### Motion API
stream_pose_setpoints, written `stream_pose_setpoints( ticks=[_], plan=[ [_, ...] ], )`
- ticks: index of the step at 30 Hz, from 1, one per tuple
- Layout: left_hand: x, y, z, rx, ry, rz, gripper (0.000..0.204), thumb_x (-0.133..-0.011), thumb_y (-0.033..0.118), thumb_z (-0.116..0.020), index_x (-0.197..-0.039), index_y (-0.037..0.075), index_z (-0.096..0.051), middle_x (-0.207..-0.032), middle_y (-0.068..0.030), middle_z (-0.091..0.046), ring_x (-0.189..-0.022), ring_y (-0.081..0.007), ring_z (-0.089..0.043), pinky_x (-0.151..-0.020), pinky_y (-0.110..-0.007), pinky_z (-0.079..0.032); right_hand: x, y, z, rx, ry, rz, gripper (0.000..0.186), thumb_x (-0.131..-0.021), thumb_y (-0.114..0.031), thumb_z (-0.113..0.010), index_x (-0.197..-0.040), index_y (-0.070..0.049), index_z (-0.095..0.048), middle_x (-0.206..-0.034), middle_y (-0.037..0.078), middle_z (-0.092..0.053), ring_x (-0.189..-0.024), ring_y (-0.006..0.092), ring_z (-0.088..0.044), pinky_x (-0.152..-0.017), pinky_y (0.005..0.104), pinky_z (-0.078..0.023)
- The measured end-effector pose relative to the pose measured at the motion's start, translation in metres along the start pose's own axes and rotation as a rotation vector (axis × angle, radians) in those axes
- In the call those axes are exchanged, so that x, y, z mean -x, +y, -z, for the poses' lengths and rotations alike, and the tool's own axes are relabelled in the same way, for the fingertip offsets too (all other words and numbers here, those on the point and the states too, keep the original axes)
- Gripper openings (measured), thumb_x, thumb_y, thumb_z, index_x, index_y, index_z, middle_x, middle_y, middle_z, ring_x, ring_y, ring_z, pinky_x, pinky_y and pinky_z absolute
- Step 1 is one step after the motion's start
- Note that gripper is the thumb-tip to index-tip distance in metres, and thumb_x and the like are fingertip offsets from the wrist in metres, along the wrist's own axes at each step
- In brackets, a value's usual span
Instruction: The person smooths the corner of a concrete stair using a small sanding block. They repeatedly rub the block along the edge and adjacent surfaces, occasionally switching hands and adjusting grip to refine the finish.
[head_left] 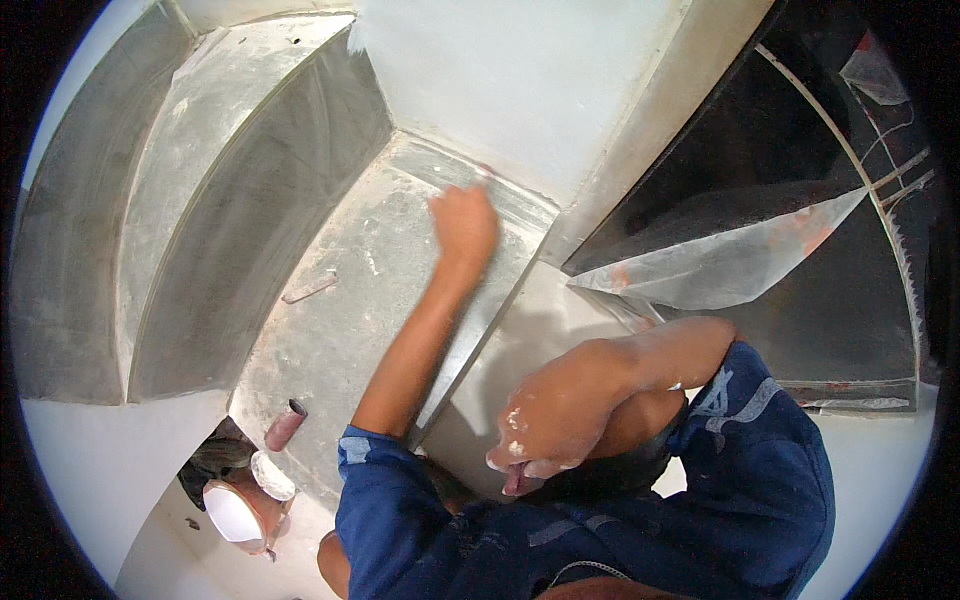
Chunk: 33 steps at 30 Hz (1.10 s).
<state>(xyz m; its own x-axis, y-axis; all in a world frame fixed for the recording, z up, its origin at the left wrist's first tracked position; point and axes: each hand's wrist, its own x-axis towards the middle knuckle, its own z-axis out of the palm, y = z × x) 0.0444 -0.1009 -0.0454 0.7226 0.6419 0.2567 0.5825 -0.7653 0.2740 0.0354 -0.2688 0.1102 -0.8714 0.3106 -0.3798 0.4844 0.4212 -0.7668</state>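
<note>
My left hand (pixel 465 228) stretches across a dusty grey slab (pixel 335 350) to the foot of the white wall (pixel 490 80). Its fingers are curled closed, and a small reddish tip shows beyond them against the wall's base. What that is cannot be made out. Close to my body, my right hand (pixel 555 405), smeared with white dust, is closed around a small maroon piece (pixel 518 482) whose end pokes out below the fingers. A short maroon roll (pixel 286 424) rests at the slab's near left, and a small flat strip (pixel 310 289) lies farther up.
Curved grey panels (pixel 260 190) stand to the left. At lower left are a container with white inside (pixel 235 515) and a white round piece (pixel 272 475). On the right, a dark glossy pane (pixel 700 190) has a loose plastic sheet (pixel 730 260) across it.
</note>
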Motion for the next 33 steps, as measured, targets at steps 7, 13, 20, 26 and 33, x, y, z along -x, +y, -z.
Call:
stream_pose_setpoints(
  ticks=[7, 13, 20, 26, 33],
  plan=[
    [0.019, 0.02, 0.052, 0.069, -0.018, -0.179, 0.024, -0.075, 0.004, -0.054, -0.095, 0.003, -0.067, -0.077, -0.0197, -0.064, -0.08, -0.0346, -0.061, -0.072, -0.049, -0.044, 0.008, 0.003, -0.011, 0.002, 0.056, 0.036, 0.026, -0.087, -0.022, -0.054, -0.101, 0.001, -0.053, -0.082, 0.023, -0.063, -0.083, 0.0411, -0.062, -0.074, 0.0503, -0.048],
    [-0.037, -0.103, 0.038, -0.252, 0.14, 0.183, 0.028, -0.079, 0.007, -0.056, -0.105, 0.005, -0.065, -0.089, -0.0173, -0.067, -0.093, -0.0319, -0.06, -0.08, -0.046, -0.043, 0.006, 0.004, -0.011, 0.02, 0.067, 0.088, 0.027, -0.087, -0.022, -0.054, -0.101, 0.001, -0.052, -0.081, 0.022, -0.062, -0.083, 0.0412, -0.062, -0.073, 0.0502, -0.048],
    [-0.046, -0.092, -0.008, -0.368, 0.022, 0.081, 0.03, -0.077, 0.007, -0.058, -0.106, 0.006, -0.065, -0.094, -0.0154, -0.066, -0.098, -0.0294, -0.059, -0.083, -0.045, -0.04, 0.002, 0.009, -0.009, 0.025, 0.049, 0.122, 0.028, -0.086, -0.021, -0.055, -0.101, 0.002, -0.052, -0.079, 0.023, -0.061, -0.082, 0.0414, -0.061, -0.073, 0.0497, -0.047],
    [-0.056, -0.095, 0.008, -0.294, 0.193, 0.064, 0.031, -0.078, 0.006, -0.057, -0.107, 0.007, -0.065, -0.092, -0.0154, -0.067, -0.098, -0.0287, -0.059, -0.086, -0.044, -0.039, 0.008, 0.008, -0.015, 0.002, 0.08, 0.112, 0.026, -0.086, -0.02, -0.055, -0.099, 0.002, -0.053, -0.079, 0.023, -0.061, -0.082, 0.0411, -0.062, -0.073, 0.049, -0.047],
    [-0.057, -0.117, -0.006, -0.276, -0.008, 0.096, 0.037, -0.082, 0.008, -0.052, -0.117, 0.011, -0.062, -0.101, -0.0138, -0.067, -0.103, -0.0295, -0.058, -0.089, -0.047, -0.038, 0.007, 0.006, -0.006, 0.0, 0.05, 0.087, 0.026, -0.087, -0.021, -0.054, -0.1, 0.002, -0.053, -0.08, 0.023, -0.062, -0.083, 0.0412, -0.061, -0.075, 0.049, -0.047]
  ],
)
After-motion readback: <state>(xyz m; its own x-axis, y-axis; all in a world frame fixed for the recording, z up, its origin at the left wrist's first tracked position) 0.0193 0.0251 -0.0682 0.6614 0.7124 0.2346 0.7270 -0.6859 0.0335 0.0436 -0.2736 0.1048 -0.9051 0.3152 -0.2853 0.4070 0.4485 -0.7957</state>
